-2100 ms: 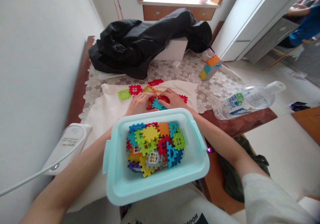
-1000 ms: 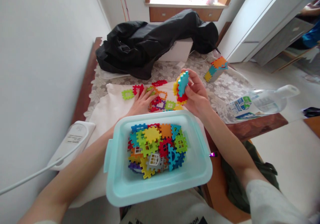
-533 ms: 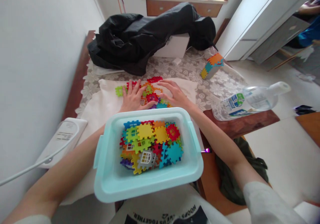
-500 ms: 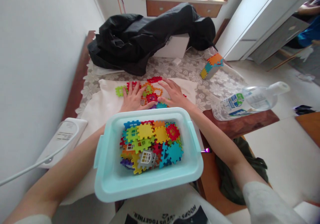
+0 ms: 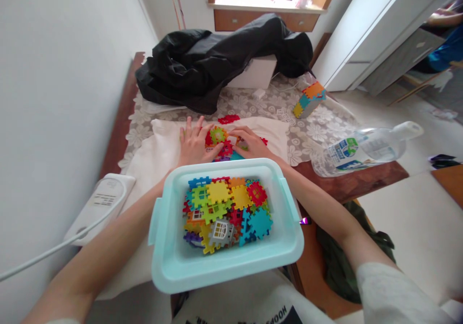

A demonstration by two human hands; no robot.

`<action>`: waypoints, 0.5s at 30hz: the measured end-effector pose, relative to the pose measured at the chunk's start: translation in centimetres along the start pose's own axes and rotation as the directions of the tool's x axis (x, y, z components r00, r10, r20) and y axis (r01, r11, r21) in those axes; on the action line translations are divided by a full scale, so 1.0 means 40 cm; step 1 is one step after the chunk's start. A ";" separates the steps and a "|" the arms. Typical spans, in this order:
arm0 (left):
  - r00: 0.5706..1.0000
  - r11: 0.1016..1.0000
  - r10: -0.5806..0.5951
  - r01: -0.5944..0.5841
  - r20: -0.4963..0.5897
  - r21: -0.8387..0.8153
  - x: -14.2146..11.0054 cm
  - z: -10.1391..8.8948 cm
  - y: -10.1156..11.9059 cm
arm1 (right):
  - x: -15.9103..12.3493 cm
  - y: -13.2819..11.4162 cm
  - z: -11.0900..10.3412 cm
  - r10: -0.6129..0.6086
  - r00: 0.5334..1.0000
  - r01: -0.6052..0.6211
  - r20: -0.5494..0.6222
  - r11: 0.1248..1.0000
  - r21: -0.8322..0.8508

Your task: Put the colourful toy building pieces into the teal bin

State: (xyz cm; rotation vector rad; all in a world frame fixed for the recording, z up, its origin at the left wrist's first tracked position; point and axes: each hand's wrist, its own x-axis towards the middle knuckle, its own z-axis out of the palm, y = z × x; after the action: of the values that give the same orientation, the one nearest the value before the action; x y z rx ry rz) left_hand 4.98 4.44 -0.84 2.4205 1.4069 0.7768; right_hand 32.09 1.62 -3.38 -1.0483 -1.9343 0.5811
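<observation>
Colourful plastic interlocking tiles lie in a low pile on the white cloth (image 5: 144, 153). Among them I make out a green tile (image 5: 218, 135), a red tile (image 5: 227, 148) and a teal tile (image 5: 237, 156). At the pile's left side rests my left hand (image 5: 196, 144), fingers spread, thumb reaching toward the red tile. From the right, my right hand (image 5: 252, 144) cups the pile, its fingers bent and its thumb apart from them; its palm side is hidden. Closer to me, a light-blue tub (image 5: 227, 272) holds many similar tiles, including a yellow tile (image 5: 218, 192).
Beyond the cloth lies a loose red tile (image 5: 228, 119). A tile-built block (image 5: 309, 100) stands at the back right. A clear bottle (image 5: 361, 149) stands at the table's right edge. Black fabric (image 5: 213, 63) covers the back, and a white power strip (image 5: 103, 203) lies left.
My left hand has shifted over the tiles on the left and now covers most of them. My right hand's fingers have bent inward on the pile. The view has shifted slightly.
</observation>
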 end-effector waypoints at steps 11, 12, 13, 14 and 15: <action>0.999 0.998 -0.040 0.038 0.035 0.057 0.005 -0.017 0.016 | -0.009 -0.010 0.020 0.096 0.995 -0.094 0.040 0.994 -0.064; 0.998 0.998 -0.047 0.045 0.035 0.051 0.005 -0.021 0.021 | -0.007 -0.007 0.021 0.109 0.994 -0.106 0.033 0.992 -0.068; 0.998 0.998 -0.045 0.044 0.041 0.033 0.006 -0.024 0.024 | -0.005 -0.005 0.021 0.121 0.992 -0.119 0.025 0.991 -0.068; 0.998 1.000 -0.028 0.028 0.049 0.000 0.007 -0.025 0.025 | -0.005 -0.003 0.020 0.129 0.992 -0.128 0.016 0.990 -0.064; 0.998 0.999 0.004 -0.001 0.058 -0.048 0.008 -0.025 0.023 | -0.005 -0.001 0.019 0.130 0.991 -0.129 0.013 0.990 -0.063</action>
State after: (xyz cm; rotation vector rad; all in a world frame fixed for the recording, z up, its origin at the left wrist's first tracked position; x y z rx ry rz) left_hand 5.23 4.17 0.51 2.3890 1.3488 0.7262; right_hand 31.47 1.43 -3.84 -1.2189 -1.9195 0.6073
